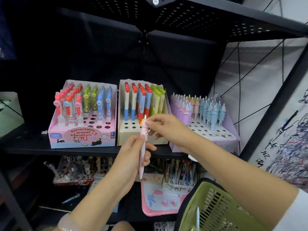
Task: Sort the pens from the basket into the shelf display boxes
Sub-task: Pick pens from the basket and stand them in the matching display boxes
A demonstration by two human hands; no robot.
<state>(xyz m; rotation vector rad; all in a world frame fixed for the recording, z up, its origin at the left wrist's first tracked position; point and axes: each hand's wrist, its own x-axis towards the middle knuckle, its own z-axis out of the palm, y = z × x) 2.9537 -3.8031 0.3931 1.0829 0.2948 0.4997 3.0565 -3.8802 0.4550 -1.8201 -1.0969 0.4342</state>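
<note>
The left hand (133, 152) grips a pale pink pen (143, 147) by its smooth barrel, while the right hand (162, 127) pinches its ribbed, soft-looking top, in front of the beige box (141, 137). Risk — tugging could pop the yellow topper off, or the pen lands in the wrong box; the matching ridged pens stand in the lilac cardboard box (221, 139), right. The green slotted plastic basket (215, 209) sits near right.

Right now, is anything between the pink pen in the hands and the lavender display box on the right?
Nothing visible blocks it. The pink pen, held by the left hand and right hand, sits in front of the cream box; the lavender box has open front holes.
</note>
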